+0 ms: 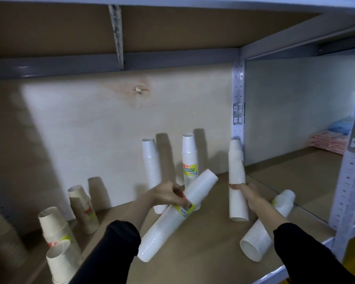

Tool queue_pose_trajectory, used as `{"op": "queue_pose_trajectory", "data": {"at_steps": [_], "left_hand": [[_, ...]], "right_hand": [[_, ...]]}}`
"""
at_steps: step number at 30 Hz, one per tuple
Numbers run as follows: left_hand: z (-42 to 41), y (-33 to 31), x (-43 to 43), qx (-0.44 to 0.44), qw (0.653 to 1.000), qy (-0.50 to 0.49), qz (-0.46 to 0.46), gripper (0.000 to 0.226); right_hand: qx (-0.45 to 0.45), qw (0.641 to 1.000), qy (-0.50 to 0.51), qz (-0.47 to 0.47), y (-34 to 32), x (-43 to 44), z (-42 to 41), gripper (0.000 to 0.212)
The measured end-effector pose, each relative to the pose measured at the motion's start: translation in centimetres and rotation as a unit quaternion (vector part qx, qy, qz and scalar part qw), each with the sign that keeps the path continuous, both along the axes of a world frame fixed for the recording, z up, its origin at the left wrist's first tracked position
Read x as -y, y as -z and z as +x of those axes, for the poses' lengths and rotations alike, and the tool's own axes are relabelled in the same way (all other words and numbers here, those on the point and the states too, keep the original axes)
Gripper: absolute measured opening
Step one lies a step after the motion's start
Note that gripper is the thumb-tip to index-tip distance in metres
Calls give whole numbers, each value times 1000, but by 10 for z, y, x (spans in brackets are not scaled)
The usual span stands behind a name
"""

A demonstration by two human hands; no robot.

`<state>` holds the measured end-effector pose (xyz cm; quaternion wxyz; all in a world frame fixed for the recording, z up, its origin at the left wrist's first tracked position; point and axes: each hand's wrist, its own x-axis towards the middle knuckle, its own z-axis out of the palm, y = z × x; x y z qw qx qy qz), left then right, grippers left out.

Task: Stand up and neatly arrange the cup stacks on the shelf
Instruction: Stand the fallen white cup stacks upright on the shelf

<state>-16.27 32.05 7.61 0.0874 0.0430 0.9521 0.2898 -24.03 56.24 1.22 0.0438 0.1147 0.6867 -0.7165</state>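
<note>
tilted white cup stack [178, 214] is grasped mid-length by left hand [168, 194] above the shelf board [203, 253]; upright white stack [237, 181] is gripped by right hand [247, 193], its base on the board.

Two hands [168, 196] [247, 194] — each gripping cup stacks [172, 218] [237, 181]

the white cup stacks [177, 216] look like thin smooth plastic, slightly shiny, with glossy yellow paper labels [189, 170]. the beige stacks [83, 210] on the left seem matt paper. shelf board [209, 249] is matt brown fibreboard, back panel [103, 119] pale plywood with a knot. uprights [238, 95] are grey painted metal, a bit scuffed. sleeves [111, 255] are matt black cloth.
</note>
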Motion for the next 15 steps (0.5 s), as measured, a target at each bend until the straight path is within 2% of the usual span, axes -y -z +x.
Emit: {"op": "queue_pose_trajectory", "data": {"at_steps": [1, 2, 4, 7, 9, 10, 12, 15], "left_hand": [[2, -5, 5, -17, 999, -16, 30, 27], [4, -7, 10, -35, 997, -22, 58, 37], [9, -12, 20, -59, 992, -39, 103, 65], [17, -13, 32, -79, 984, -57, 146, 54], [21, -12, 39, -95, 978, -65, 174, 61], [23, -12, 43, -100, 975, -72, 187, 65], [28, -14, 50, -105, 969, -84, 209, 66], [35, -18, 62, -111, 963, -104, 221, 77]], "right_hand": [[-18, 1000, 8, -5, -5, 0, 2, 25], [-38, 999, 17, -6, -8, 0, 5, 19], [-90, 995, 40, 12, -17, 3, 12, 33], [-130, 987, 76, 50, -17, 6, 18, 49], [-131, 984, 88, 81, -9, 5, 15, 36], [-130, 983, 93, 95, -5, 5, 13, 40], [-126, 981, 92, 112, 1, 6, 12, 66], [-127, 980, 96, 119, 3, 9, 11, 70]]}}
